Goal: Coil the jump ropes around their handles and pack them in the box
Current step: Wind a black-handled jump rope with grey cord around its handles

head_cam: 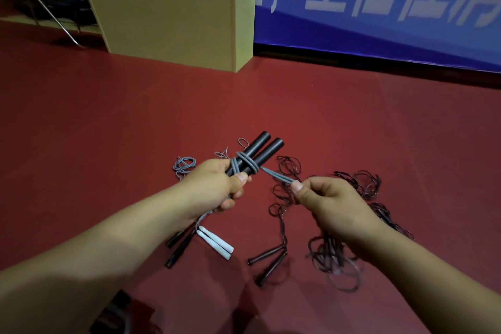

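Black handles point up-right in left hand.

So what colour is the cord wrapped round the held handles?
Grey cord, on black handles; head view.

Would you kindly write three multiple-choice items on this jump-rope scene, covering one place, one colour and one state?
1. Where do the white handles lie?
A. on the floor under the left forearm
B. on top of the box
C. in the right hand

2. What colour is the rope wound round the black handles?
A. red
B. grey
C. yellow

3. What is the right hand doing?
A. resting flat on the floor
B. hanging idle
C. pinching the rope's free end

Answers:
1 A: they rest on the red floor below the left arm.
2 B: grey turns cross both handles, which the left hand grips.
3 C: thumb and fingers close on the grey strand.
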